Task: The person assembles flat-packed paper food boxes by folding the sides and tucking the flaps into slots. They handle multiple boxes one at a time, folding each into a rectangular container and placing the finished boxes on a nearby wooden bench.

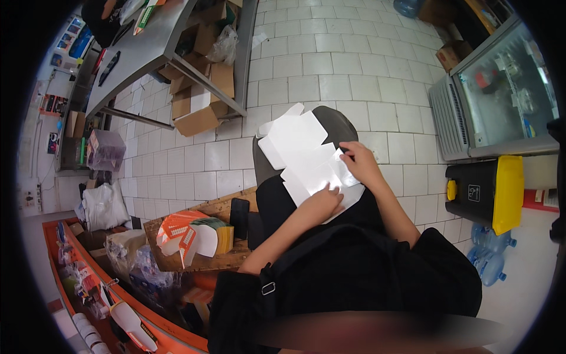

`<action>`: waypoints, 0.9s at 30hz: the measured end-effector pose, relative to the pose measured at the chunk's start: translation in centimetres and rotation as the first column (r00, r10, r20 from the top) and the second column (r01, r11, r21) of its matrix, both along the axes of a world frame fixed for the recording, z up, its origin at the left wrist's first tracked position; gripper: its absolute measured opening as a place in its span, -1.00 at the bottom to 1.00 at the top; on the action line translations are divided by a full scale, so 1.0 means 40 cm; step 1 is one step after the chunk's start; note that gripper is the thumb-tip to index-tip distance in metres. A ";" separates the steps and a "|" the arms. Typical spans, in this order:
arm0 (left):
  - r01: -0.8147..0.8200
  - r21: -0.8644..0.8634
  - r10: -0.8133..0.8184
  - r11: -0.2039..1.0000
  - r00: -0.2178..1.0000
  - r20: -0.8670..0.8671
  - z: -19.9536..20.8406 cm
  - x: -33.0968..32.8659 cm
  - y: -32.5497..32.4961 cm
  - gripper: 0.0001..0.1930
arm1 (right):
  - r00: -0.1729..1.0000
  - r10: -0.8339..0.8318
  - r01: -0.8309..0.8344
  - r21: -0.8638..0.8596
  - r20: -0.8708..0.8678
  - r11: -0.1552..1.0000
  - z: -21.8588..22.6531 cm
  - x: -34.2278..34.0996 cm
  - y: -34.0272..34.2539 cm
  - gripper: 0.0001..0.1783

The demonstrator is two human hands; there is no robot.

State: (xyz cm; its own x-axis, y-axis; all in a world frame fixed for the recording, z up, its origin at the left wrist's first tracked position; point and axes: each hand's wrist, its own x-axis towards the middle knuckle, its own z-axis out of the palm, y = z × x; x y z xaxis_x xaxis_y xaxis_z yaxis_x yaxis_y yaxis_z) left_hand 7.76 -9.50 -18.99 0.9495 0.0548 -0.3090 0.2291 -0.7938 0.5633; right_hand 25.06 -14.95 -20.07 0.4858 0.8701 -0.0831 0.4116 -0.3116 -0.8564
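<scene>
An unfolded white carton blank (298,133) with cut flaps lies across my lap and a dark grey seat (342,122) in front of me. On its near right part there is a shiny, clear-looking panel (352,175). My left hand (321,203) rests on the near part of the blank, fingers stretched over the white surface. At the right edge of the shiny panel, my right hand (361,165) has its thumb and fingers bent together on the blank. Whether a separate film lies between those fingertips is too small to tell.
Left of me, a wooden board (154,227) bears a fanned stack of orange, white and green printed cards (206,234) and a dark phone (239,218). Beyond are a metal table (147,47) and open cardboard boxes (197,112). A glass-door fridge (501,88) and yellow-lidded bin (483,192) stand right.
</scene>
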 end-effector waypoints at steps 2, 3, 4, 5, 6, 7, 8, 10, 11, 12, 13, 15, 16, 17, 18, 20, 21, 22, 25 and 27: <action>-0.072 -0.092 0.066 0.993 0.996 -0.065 0.020 0.001 0.009 -0.72 | 0.997 -0.031 0.030 0.019 0.067 0.999 0.018 0.016 -0.009 -0.66; -0.130 -0.034 0.129 0.991 0.992 -0.011 0.026 0.002 0.012 -0.77 | 0.997 -0.063 0.062 0.032 0.040 0.998 0.030 0.030 -0.015 -0.66; -0.188 0.022 0.187 0.982 0.981 0.047 0.030 0.001 0.015 -0.80 | 0.996 -0.092 0.091 0.066 0.015 0.994 0.043 0.042 -0.018 -0.67; -0.240 -0.088 0.252 0.967 0.954 0.161 0.031 -0.002 0.024 -0.82 | 0.991 -0.113 0.116 0.049 -0.067 0.992 0.057 0.057 -0.020 -0.68; -0.285 -0.168 0.309 0.944 0.941 0.139 0.030 -0.006 0.036 -0.82 | 0.986 -0.127 0.138 0.108 -0.105 0.984 0.070 0.067 -0.020 -0.69; -0.311 -0.264 0.345 0.913 0.934 0.094 0.027 -0.010 0.054 -0.83 | 0.978 -0.146 0.168 0.147 -0.150 0.975 0.084 0.080 -0.025 -0.69; -0.355 -0.345 0.387 0.869 0.921 0.029 0.022 -0.012 0.069 -0.83 | 0.966 -0.164 0.200 0.172 -0.202 0.965 0.098 0.090 -0.030 -0.69; -0.457 -0.538 0.483 0.708 0.869 -0.103 0.016 -0.013 0.089 -0.83 | 0.942 -0.193 0.255 0.213 -0.273 0.943 0.120 0.098 -0.036 -0.72; -0.442 -0.556 0.477 0.704 0.874 -0.090 0.018 -0.012 0.094 -0.83 | 0.926 -0.207 0.290 0.243 -0.316 0.926 0.129 0.100 -0.039 -0.73; -0.461 -0.552 0.476 0.694 0.870 -0.128 0.027 -0.012 0.095 -0.83 | 0.915 -0.189 0.287 0.243 -0.357 0.927 0.136 0.099 -0.044 -0.72; -0.474 -0.563 0.504 0.677 0.856 -0.115 0.042 -0.017 0.095 -0.83 | 0.901 -0.171 0.289 0.257 -0.399 0.922 0.143 0.099 -0.053 -0.72; -0.504 -0.596 0.551 0.625 0.826 -0.120 0.091 -0.027 0.108 -0.84 | 0.895 -0.069 0.239 0.342 -0.441 0.909 0.155 0.103 -0.075 -0.71; -0.542 -0.599 0.634 0.589 0.770 -0.074 0.124 -0.041 0.118 -0.86 | 0.847 -0.095 0.294 0.311 -0.523 0.904 0.161 0.107 -0.087 -0.70; -0.581 -0.617 0.710 0.531 0.703 -0.051 0.159 -0.062 0.125 -0.87 | 0.799 -0.057 0.312 0.331 -0.599 0.891 0.166 0.112 -0.099 -0.68; -0.593 -0.657 0.782 0.465 0.624 -0.010 0.192 -0.083 0.127 -0.89 | 0.743 -0.087 0.365 0.292 -0.664 0.884 0.166 0.113 -0.106 -0.66; -0.535 -0.320 0.621 0.782 0.622 0.477 0.231 -0.100 0.125 -0.87 | 0.493 0.173 0.163 0.286 -0.852 0.944 0.160 0.107 -0.110 -0.58; -0.388 -0.228 0.448 0.893 0.717 0.534 0.231 -0.096 0.114 -0.87 | 0.509 0.082 0.038 0.118 -0.857 0.992 0.147 0.087 -0.104 -0.55; -0.262 -0.141 0.293 0.955 0.747 0.597 0.221 -0.078 0.097 -0.86 | 0.544 0.011 -0.075 -0.036 -0.839 0.997 0.131 0.061 -0.092 -0.52; -0.238 -0.038 0.238 0.971 0.925 0.297 0.162 -0.044 0.059 -0.85 | 0.549 0.036 -0.292 -0.151 -0.835 0.944 0.079 -0.003 -0.062 -0.68; -0.337 0.010 0.318 0.941 0.898 0.303 0.129 -0.033 0.042 -0.82 | 0.566 0.028 -0.224 -0.122 -0.824 0.967 0.053 -0.033 -0.056 -0.75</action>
State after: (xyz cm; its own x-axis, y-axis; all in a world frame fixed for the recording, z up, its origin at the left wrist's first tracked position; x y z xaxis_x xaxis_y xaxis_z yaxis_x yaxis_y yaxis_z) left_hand 6.45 -7.83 -13.85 0.9216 0.3882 -0.0059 0.3143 -0.7371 0.5983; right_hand 23.72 -17.18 -17.96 0.0142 0.8337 -0.5520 -0.3765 -0.5070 -0.7754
